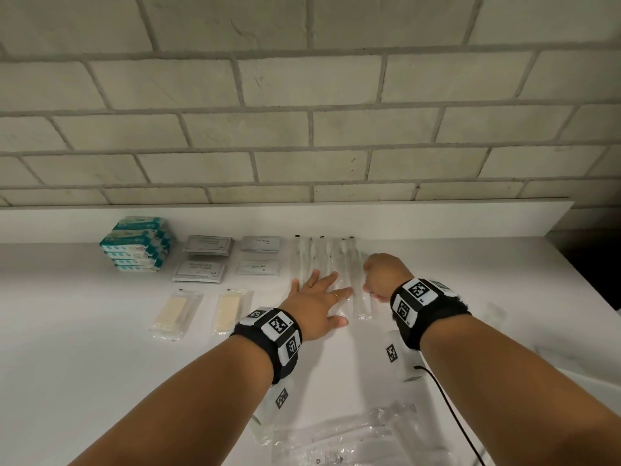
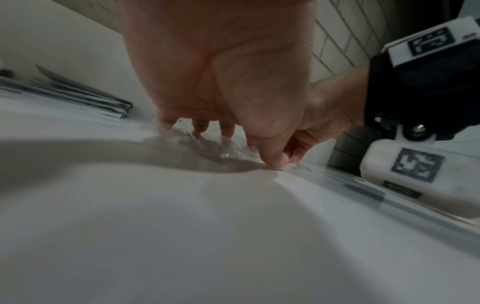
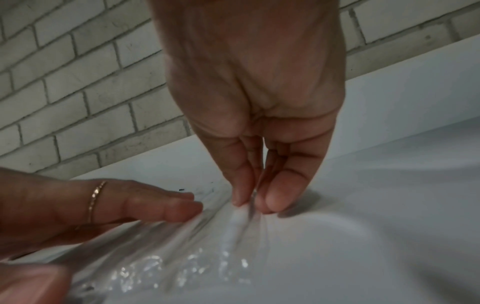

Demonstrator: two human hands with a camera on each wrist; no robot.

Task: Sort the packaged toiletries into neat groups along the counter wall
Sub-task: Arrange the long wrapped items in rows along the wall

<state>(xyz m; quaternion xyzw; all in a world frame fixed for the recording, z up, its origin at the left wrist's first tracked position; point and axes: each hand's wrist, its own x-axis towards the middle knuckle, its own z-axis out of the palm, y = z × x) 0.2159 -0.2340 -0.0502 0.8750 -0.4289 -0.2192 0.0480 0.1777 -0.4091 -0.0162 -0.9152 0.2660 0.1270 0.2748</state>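
Several clear-wrapped toothbrush packets (image 1: 331, 260) lie side by side near the counter wall. My left hand (image 1: 322, 297) lies flat on them with fingers spread, pressing them down (image 2: 221, 131). My right hand (image 1: 373, 284) is just right of it. In the right wrist view its thumb and fingers (image 3: 253, 203) pinch the rightmost toothbrush packet (image 3: 233, 226) against the counter. To the left lie the toothpaste sachets (image 1: 258, 255), the grey shampoo sachets (image 1: 203, 258) and a stack of teal wipes packs (image 1: 136, 245). Two wrapped combs (image 1: 201, 312) lie in front of them.
The white counter (image 1: 100, 381) ends at a low backsplash ledge (image 1: 437, 220) under the brick wall. A crumpled clear plastic bag (image 1: 353, 435) lies at the near edge between my forearms. A black cable (image 1: 450, 408) runs under my right arm. The counter's right edge drops off into darkness.
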